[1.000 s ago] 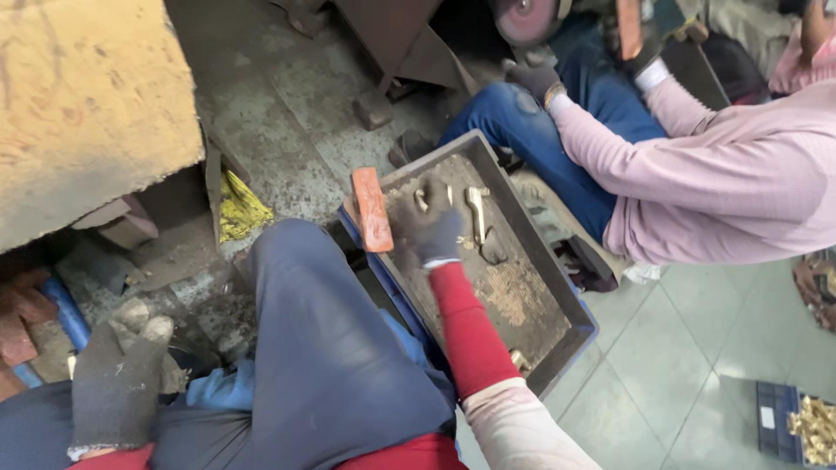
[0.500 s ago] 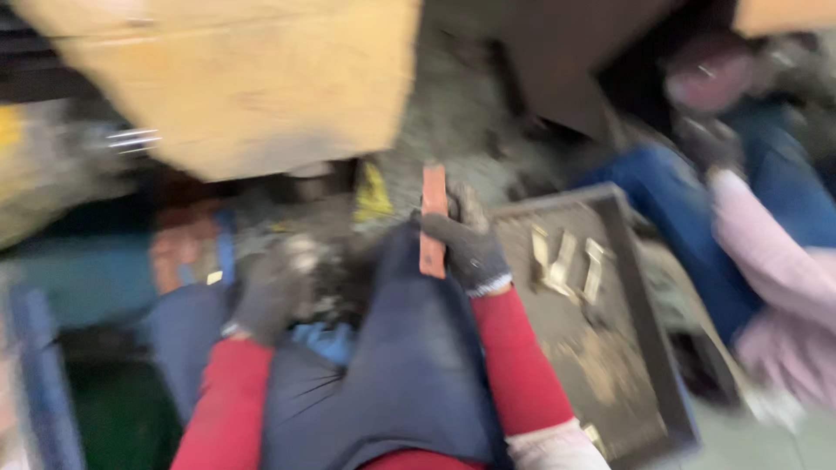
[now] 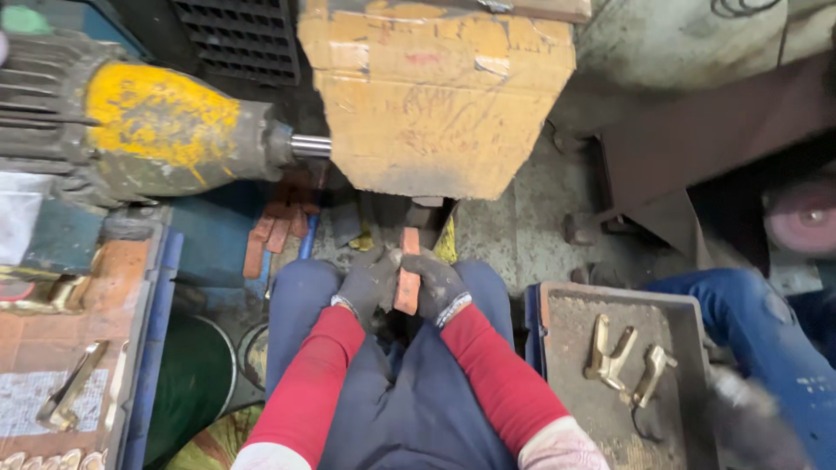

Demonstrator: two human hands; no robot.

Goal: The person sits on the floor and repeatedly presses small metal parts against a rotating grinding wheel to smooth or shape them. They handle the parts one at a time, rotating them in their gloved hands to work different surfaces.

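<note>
A grimy concrete floor [image 3: 522,235] lies under a worn yellow machine housing [image 3: 435,96]. A yellow-painted motor [image 3: 165,130] sits to one side, a dark metal grate [image 3: 235,35] behind it.

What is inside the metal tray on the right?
In the metal tray lie two brass-coloured parts and gritty dust; a co-worker's blurred gloved hand covers its near right corner.
</note>
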